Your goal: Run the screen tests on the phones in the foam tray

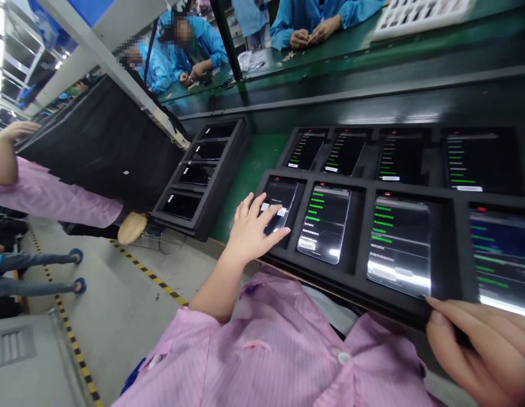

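Two hands at phone tray [360, 189]: L hand [256, 229] open, fingers spread on screen of near-left phone [283, 198]; R hand [478, 345] fingers curled, gripping tray's near edge.

Left hand [252, 229] touches a smartphone [282, 203] in a foam tray [360, 189]; right hand [478, 345] rests at its edge.

Pale pink work smock [262, 350] with a round white button [344, 357]
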`<state>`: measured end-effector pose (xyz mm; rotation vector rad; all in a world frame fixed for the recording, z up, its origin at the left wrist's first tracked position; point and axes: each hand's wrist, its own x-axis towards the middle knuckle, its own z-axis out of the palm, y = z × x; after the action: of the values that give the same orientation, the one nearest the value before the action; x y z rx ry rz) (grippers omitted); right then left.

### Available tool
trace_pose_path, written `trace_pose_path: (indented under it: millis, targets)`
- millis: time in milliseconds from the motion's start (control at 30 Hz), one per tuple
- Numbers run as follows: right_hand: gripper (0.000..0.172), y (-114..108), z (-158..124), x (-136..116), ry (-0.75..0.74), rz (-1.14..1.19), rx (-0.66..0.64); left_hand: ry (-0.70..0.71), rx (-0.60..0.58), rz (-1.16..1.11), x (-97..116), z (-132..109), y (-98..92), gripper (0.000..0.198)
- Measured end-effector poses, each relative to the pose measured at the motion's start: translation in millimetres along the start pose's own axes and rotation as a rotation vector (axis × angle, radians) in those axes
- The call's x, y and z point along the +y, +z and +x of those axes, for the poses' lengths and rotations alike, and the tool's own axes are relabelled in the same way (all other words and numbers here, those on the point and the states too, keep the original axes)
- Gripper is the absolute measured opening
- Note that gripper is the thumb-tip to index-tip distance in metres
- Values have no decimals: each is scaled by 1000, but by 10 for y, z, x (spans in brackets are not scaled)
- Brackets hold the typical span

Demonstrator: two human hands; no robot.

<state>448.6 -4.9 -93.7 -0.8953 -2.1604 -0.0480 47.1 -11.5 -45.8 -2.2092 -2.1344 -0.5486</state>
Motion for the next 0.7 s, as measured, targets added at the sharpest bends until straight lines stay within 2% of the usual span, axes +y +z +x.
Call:
trace_pose_path:
  millis: [67, 133, 233, 367, 533, 633, 700]
  targets:
    - [17, -15, 76, -34, -144, -30, 32, -9, 7, 6, 6, -14, 9, 54]
    - [20, -27, 124, -50, -183, -49, 52, 10, 69, -19, 33, -44, -8, 60]
    - [19, -49, 176, -83, -139, -14, 40, 133, 115, -70, 154, -97, -34, 64]
    - [15, -69, 320, -241, 6, -57, 47, 285, 38, -72, 390, -132, 16, 54]
    - [52, 34, 471, -461, 113, -242, -111, 220, 35, -26, 488, -127, 96, 64]
    - [65, 100, 477, -518, 161, -312, -142, 232, -1, -16, 480, -115, 99, 58]
    - [67, 115, 476, -547, 187, -332, -179, 230, -25, -17, 485, -115, 93, 55]
